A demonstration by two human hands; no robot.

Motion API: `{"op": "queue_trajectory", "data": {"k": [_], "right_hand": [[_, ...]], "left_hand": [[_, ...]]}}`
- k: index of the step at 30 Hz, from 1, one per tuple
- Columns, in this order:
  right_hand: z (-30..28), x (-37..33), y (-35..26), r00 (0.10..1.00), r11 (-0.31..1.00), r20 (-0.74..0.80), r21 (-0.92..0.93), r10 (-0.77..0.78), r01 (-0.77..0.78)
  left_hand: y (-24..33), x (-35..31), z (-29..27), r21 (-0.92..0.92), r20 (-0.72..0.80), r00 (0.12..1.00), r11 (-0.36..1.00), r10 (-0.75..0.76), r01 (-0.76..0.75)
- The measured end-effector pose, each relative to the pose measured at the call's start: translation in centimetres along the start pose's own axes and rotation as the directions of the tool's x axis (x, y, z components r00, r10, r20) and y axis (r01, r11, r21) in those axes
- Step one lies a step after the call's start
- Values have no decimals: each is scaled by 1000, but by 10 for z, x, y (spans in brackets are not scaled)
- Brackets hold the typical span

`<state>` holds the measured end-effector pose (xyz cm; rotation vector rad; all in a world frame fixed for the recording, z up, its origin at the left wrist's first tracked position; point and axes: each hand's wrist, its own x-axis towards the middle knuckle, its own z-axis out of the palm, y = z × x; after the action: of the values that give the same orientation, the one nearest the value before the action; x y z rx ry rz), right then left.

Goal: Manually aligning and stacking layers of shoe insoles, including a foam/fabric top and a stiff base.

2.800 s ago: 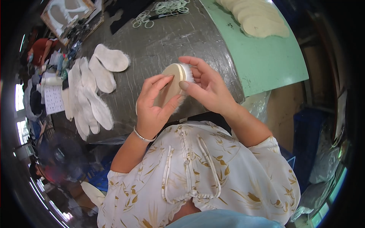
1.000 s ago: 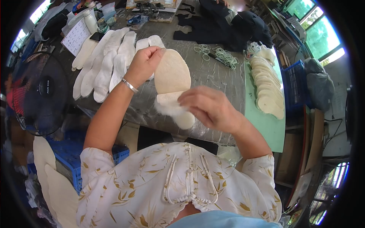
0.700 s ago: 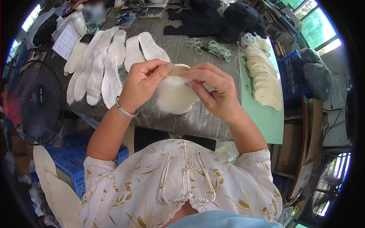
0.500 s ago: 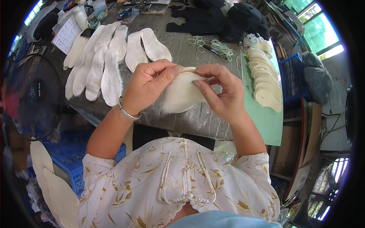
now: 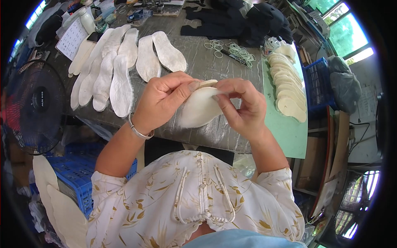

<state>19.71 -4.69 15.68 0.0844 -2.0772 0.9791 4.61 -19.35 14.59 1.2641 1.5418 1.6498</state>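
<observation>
Between my two hands, above the near part of the table, is a white fleecy insole. My left hand pinches its upper edge between thumb and fingers; a bracelet circles that wrist. My right hand grips the upper right edge the same way, its thumb over the fluffy face. A cream layer shows behind the top edge, and the fingers partly hide it. Beyond my left hand lie two fleecy insoles, with several more insoles in overlapping rows to their left.
At the right, a fanned row of cream insoles rests on a green sheet. Pale elastic bands and black fabric lie farther back. A fan stands left, above a blue crate.
Both hands and the insole have dropped slightly toward me. The insole's face is turned a little, and the loose fluff at its left edge shows less.
</observation>
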Motion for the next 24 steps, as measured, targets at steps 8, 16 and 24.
{"op": "queue_trajectory", "data": {"k": [8, 16, 24], "right_hand": [[1, -1, -7, 999, 999, -18, -39, 26, -27], [0, 0, -7, 1000, 998, 14, -63, -28, 29], [3, -2, -10, 996, 990, 18, 114, 88, -89]], "left_hand": [[3, -5, 1, -140, 69, 995, 989, 65, -55], [3, -9, 3, -227, 30, 997, 972, 73, -65], [8, -13, -1, -103, -45, 997, 992, 62, -67]]}}
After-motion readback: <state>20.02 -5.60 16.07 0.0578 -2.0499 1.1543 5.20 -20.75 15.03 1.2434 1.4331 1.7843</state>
